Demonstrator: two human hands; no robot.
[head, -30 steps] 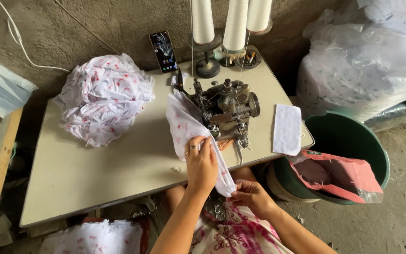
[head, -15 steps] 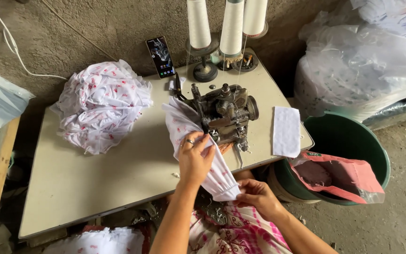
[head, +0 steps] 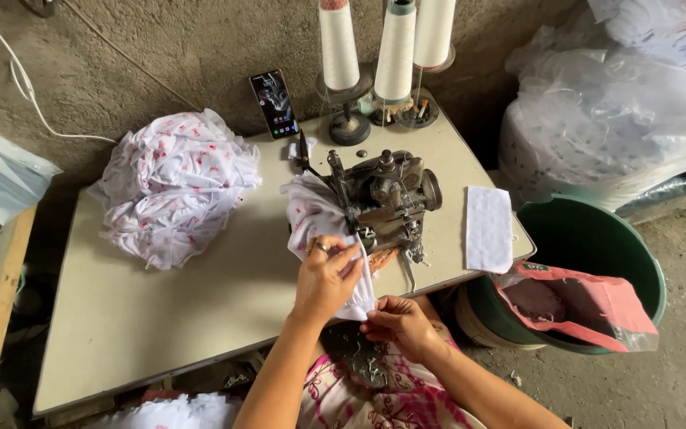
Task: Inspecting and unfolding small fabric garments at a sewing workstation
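Note:
My left hand (head: 325, 278), a ring on one finger, presses a white cloth piece with small red prints (head: 311, 214) against the table right in front of the grey sewing machine (head: 385, 199). My right hand (head: 400, 322) pinches the lower end of the same cloth at the table's front edge. The cloth runs from the machine's needle area down between both hands. A pile of the same printed white cloth (head: 172, 184) lies on the table's left side.
Three white thread cones (head: 395, 49) stand behind the machine, beside a phone (head: 275, 103) propped against the wall. A white rectangle of cloth (head: 489, 229) lies at the table's right. A green bucket (head: 637, 262) holds a pink bag (head: 577, 306). Plastic sacks (head: 621, 127) are stacked at the right.
Both hands have shifted slightly along the cloth, feeding it toward the machine. The camera view has moved a little; the pile and bucket stay put.

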